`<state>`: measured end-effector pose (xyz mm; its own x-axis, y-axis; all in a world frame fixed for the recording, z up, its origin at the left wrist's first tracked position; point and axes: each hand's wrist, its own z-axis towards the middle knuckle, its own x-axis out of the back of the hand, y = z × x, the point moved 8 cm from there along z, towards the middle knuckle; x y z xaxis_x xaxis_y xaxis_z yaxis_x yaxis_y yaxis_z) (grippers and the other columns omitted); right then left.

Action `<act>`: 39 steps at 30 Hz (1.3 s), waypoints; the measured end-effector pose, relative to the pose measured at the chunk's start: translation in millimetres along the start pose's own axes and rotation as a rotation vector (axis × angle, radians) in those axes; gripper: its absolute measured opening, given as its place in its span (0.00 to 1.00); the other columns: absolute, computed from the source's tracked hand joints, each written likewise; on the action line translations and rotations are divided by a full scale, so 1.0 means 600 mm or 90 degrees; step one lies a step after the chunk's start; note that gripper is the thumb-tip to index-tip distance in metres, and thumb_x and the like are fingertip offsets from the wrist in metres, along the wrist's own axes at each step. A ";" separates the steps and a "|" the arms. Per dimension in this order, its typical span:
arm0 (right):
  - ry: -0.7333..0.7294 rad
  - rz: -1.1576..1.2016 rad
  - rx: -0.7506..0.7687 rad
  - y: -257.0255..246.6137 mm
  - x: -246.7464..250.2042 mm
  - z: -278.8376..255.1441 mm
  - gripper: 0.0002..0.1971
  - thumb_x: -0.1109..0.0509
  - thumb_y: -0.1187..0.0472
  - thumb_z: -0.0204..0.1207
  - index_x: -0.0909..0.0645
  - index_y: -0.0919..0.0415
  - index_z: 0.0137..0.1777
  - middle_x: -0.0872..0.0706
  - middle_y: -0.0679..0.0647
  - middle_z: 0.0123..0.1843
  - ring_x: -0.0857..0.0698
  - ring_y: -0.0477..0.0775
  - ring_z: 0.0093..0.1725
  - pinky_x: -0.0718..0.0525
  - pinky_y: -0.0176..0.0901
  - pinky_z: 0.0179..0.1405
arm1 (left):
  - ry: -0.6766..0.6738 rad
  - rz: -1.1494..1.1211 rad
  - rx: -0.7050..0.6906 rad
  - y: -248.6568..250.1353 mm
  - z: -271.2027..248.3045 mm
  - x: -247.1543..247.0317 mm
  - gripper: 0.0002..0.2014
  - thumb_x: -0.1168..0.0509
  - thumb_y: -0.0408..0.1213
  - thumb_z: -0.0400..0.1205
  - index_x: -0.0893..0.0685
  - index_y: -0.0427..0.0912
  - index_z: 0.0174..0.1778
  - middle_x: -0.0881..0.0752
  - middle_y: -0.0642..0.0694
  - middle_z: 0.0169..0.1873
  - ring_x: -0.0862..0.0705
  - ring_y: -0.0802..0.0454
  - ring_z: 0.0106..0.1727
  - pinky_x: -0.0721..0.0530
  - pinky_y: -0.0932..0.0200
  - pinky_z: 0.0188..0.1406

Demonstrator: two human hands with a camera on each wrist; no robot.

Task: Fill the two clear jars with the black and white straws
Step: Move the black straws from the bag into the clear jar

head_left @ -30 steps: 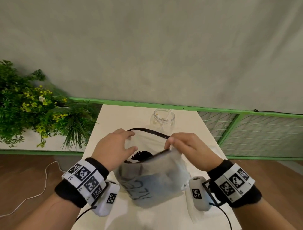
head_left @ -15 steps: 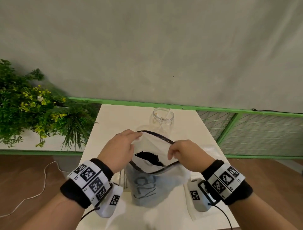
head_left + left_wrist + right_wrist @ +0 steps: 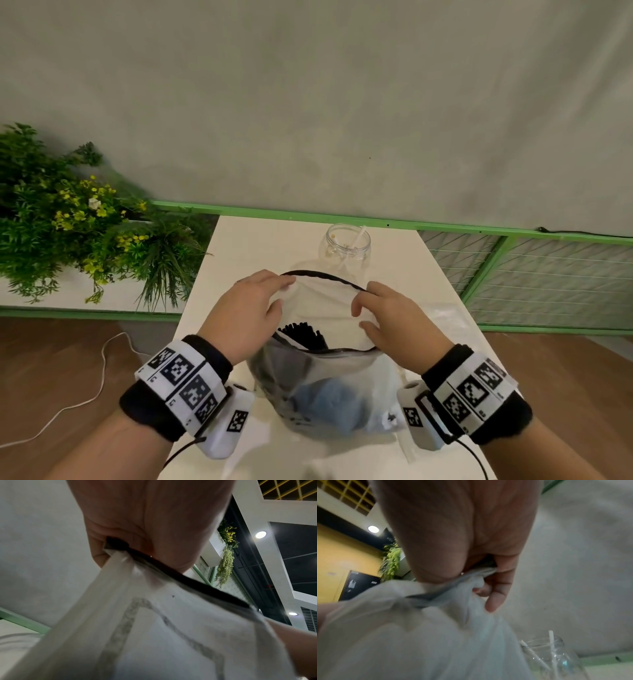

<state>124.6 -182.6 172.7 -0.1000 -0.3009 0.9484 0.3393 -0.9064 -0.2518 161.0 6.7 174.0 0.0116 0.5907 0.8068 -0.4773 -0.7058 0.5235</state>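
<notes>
A translucent white bag (image 3: 329, 387) with a black rim stands on the white table (image 3: 260, 246) in front of me. Its mouth is held wide, and a bundle of black straws (image 3: 303, 337) shows inside at the left. My left hand (image 3: 251, 310) pinches the rim on the left (image 3: 116, 546). My right hand (image 3: 383, 315) pinches the rim on the right (image 3: 488, 573). Behind the bag stands a clear jar (image 3: 346, 246) with white straws (image 3: 551, 641) leaning in it. A second jar is not visible.
A green rail (image 3: 445, 228) runs along the table's far edge, with wire mesh (image 3: 548, 277) at the right. Leafy plants with yellow flowers (image 3: 68, 222) fill the left. A white cable (image 3: 85, 394) lies on the wooden floor. A clear plastic sheet (image 3: 445, 315) lies right of the bag.
Both hands have pulled the bag's rim further apart, so its mouth has widened and the black straws show more. The bag has stayed near the table's front.
</notes>
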 end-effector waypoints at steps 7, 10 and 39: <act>0.069 -0.199 0.185 -0.035 0.002 -0.038 0.25 0.47 0.72 0.65 0.17 0.50 0.54 0.25 0.48 0.75 0.23 0.56 0.56 0.18 0.48 0.40 | -0.028 -0.016 0.022 0.006 0.000 0.002 0.24 0.39 0.41 0.82 0.30 0.50 0.76 0.25 0.58 0.64 0.25 0.63 0.38 0.33 0.69 0.47; 0.034 -0.230 0.098 -0.012 -0.015 -0.039 0.33 0.41 0.75 0.60 0.21 0.49 0.64 0.37 0.52 0.82 0.25 0.62 0.65 0.15 0.53 0.41 | -0.070 -0.014 0.015 0.011 -0.002 -0.014 0.29 0.36 0.46 0.81 0.35 0.48 0.78 0.28 0.55 0.67 0.23 0.58 0.54 0.30 0.67 0.57; 0.053 -0.052 0.200 0.012 -0.063 -0.074 0.07 0.30 0.62 0.71 0.25 0.55 0.35 0.19 0.47 0.44 0.24 0.53 0.46 0.24 0.40 0.44 | -0.148 -0.057 0.140 -0.033 0.004 -0.047 0.16 0.43 0.43 0.85 0.21 0.42 0.33 0.22 0.49 0.34 0.25 0.53 0.38 0.30 0.57 0.40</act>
<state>89.4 -190.9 126.6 -0.2107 -0.2656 0.9408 0.5971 -0.7970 -0.0913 172.3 2.9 141.3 0.2563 0.5668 0.7830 -0.2643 -0.7380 0.6208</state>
